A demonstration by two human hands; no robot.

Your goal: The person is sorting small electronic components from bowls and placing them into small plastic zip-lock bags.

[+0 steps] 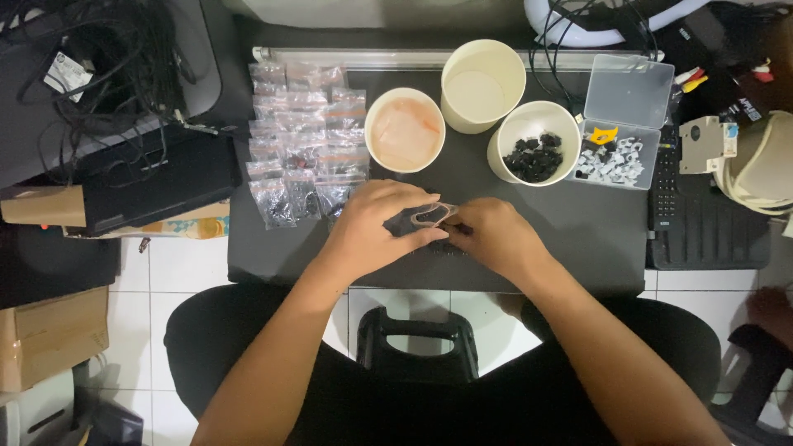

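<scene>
Gripping one small clear plastic bag (431,215) between them, left hand (376,223) and right hand (496,235), above the dark table (578,239).

Both hands, left hand (376,227) and right hand (496,235), meet on a small bag (431,215) at the table's (578,239) six o'clock edge. Filled bags (301,140) lie at ten, three cups (483,87) at twelve, an open box (624,124) at two.
</scene>
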